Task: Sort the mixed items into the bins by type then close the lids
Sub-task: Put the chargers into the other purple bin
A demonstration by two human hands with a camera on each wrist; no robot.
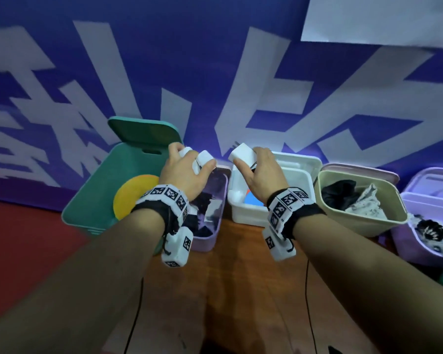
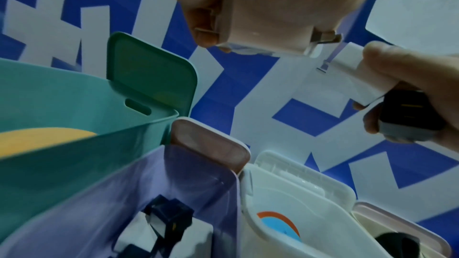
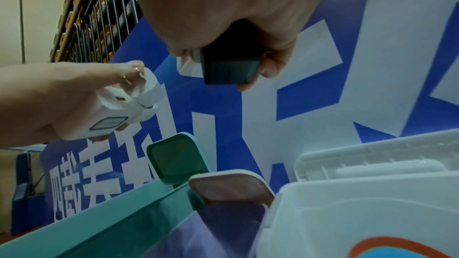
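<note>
My left hand [image 1: 187, 169] grips white chargers [image 1: 204, 156] above the open purple bin [image 1: 216, 221], which holds black and white chargers [image 2: 161, 223]. My right hand [image 1: 261, 169] holds a white charger [image 1: 242, 154] and a black charger [image 3: 228, 66] together, above the gap between the purple bin and the white bin [image 1: 243, 210]. In the right wrist view the left hand's white chargers [image 3: 119, 109] show at the left. The left wrist view shows the right hand's white charger [image 2: 357, 74] and black charger [image 2: 407, 113]. All lids stand open.
A teal bin [image 1: 92, 190] at the left holds a yellow disc [image 1: 136, 192]. The white bin holds an orange and blue disc [image 2: 280, 225]. A beige bin [image 1: 363, 218] with cloths and another purple bin [image 1: 420, 246] stand at the right. A blue banner wall rises behind the bins.
</note>
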